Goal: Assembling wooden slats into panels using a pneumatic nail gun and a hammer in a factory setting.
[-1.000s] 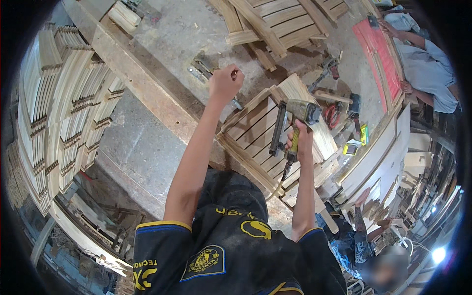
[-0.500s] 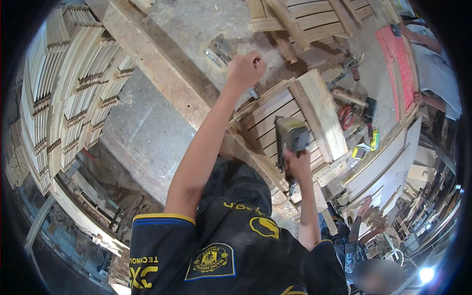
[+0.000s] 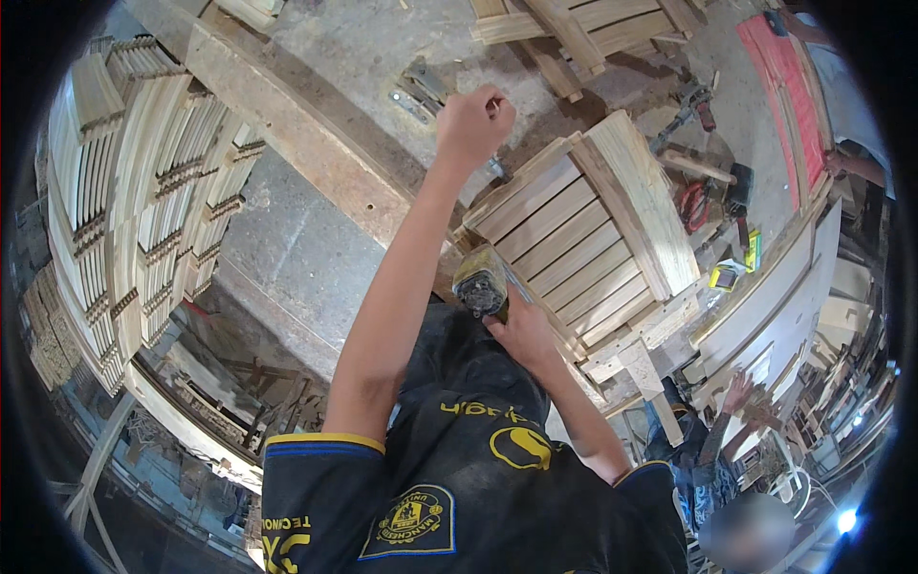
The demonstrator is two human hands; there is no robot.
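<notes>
Gripping power tool at slatted crate.
I am judging the pale slatted wooden crate stiff, rather heavy; right hand is grasping the yellow-black power tool, left hand is clenching at the far corner, contents unclear.

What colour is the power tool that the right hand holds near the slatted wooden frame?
The power tool in the right hand is yellow and black, seen in the head view.

A: Right hand, a second ago: power tool held out over the slatted wooden frame, near its far edge.

B: Now pulled back. Tool sits at the frame's near corner, close to the person's chest, its end facing the camera.

A: Left hand?

B: Was lying at the frame's top corner. Now lifted above it, closed in a loose fist; whether it holds anything is unclear.

A: View?

B: Head swung; frame sits more to the right.
</notes>
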